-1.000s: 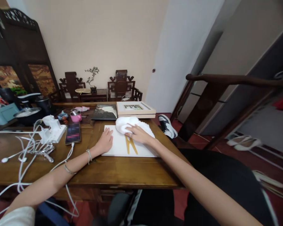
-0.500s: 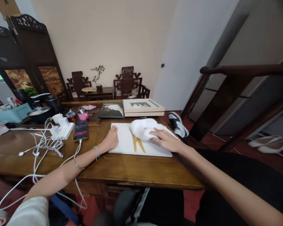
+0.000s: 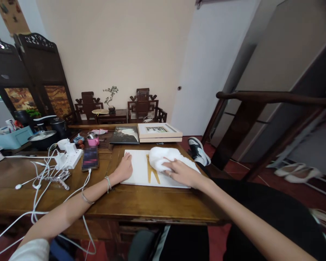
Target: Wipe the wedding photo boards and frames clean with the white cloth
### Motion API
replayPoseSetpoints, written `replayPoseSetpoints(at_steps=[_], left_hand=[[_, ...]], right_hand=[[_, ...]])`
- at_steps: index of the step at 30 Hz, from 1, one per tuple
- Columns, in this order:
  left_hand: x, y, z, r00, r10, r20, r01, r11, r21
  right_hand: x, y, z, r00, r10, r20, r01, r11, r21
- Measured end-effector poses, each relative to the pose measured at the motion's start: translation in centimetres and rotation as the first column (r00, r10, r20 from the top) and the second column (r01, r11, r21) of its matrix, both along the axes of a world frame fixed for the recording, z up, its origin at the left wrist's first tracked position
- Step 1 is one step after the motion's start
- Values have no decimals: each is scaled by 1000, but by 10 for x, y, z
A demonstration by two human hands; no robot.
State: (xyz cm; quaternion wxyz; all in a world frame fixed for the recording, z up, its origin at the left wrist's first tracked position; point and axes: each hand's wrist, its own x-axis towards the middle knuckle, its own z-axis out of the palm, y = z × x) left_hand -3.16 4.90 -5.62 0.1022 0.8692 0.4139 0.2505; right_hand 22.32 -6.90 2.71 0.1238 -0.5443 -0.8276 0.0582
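A flat white board (image 3: 137, 174) lies on the wooden table in front of me, with a gold mark (image 3: 153, 175) of two spreading legs on its face. At the board's left edge rests my left hand (image 3: 125, 166), its fingers closed against the edge. My right hand (image 3: 180, 172) is closed on a fluffy white cloth (image 3: 163, 157) and presses it onto the board's right part. The cloth covers the upper part of the gold mark and much of the board's right side.
Behind the board lie stacked picture frames (image 3: 160, 132) and a dark picture (image 3: 125, 135). On the left are a phone (image 3: 90, 158), a white power strip (image 3: 72, 157) with tangled cables, a pink cup (image 3: 92, 139) and a blue bin (image 3: 13, 139). A wooden chair (image 3: 239, 127) stands right.
The view has tilted up and shifted slightly right. My right hand and the cloth have moved a little left over the gold mark. My left hand stays at the board's edge.
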Motion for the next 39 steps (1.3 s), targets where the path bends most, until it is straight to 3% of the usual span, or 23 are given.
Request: replayPoseSetpoints(at_steps=[3, 5, 7, 10, 12, 14, 16, 18, 21, 24, 26, 28, 31, 33, 36, 39], left_hand=[[0, -1, 4, 1000, 1, 6, -1, 1000, 17], [1, -3, 6, 1000, 22, -3, -22, 1000, 17], [3, -5, 7, 998, 54, -19, -54, 998, 15], [6, -7, 7, 996, 83, -37, -82, 996, 22], [7, -7, 6, 996, 76, -37, -75, 997, 25], [7, -6, 4, 998, 55, -39, -54, 998, 23], [5, -4, 4, 999, 21, -34, -20, 1000, 21], [3, -3, 4, 1000, -18, -25, 18, 1000, 24], [2, -1, 5, 999, -38, -34, 39, 999, 22], [2, 1, 5, 999, -19, -42, 20, 1000, 12], [3, 1, 6, 1000, -17, -25, 17, 1000, 5], [3, 1, 6, 1000, -17, -13, 16, 1000, -6], [2, 3, 5, 999, -28, -18, 28, 1000, -13], [1, 5, 4, 999, -48, -14, 48, 999, -1], [0, 7, 2, 997, -73, 7, 73, 997, 9], [0, 5, 2, 997, -67, 49, 69, 997, -26]], right_hand=[[2, 40, 0, 988, -151, -33, 152, 988, 20], [-7, 48, -6, 974, -219, -53, 221, 975, 28], [-18, 31, -15, 979, -189, -72, 191, 981, 32], [-23, -26, -22, 989, -3, -146, 12, 998, 55], [-11, -55, -16, 975, 97, -200, -99, 995, -2], [8, -59, -5, 955, 162, -248, -201, 970, -139], [21, -37, 3, 952, 113, -285, -184, 954, -236], [22, -2, 5, 952, 23, -306, -83, 980, -183], [-4, 42, -3, 974, -135, -180, 135, 991, -15], [-41, 47, -15, 968, -194, -157, 206, 977, 62], [-58, 26, -20, 982, -137, -132, 150, 984, 95], [-64, -5, -19, 995, 14, -96, -2, 992, 126], [-49, -48, -11, 959, 279, -57, -272, 956, 106], [-28, -57, -5, 930, 358, -78, -356, 934, 37], [3, -35, -1, 960, 261, -106, -265, 964, -34], [11, 13, 0, 1000, -10, 2, 10, 1000, -26]])
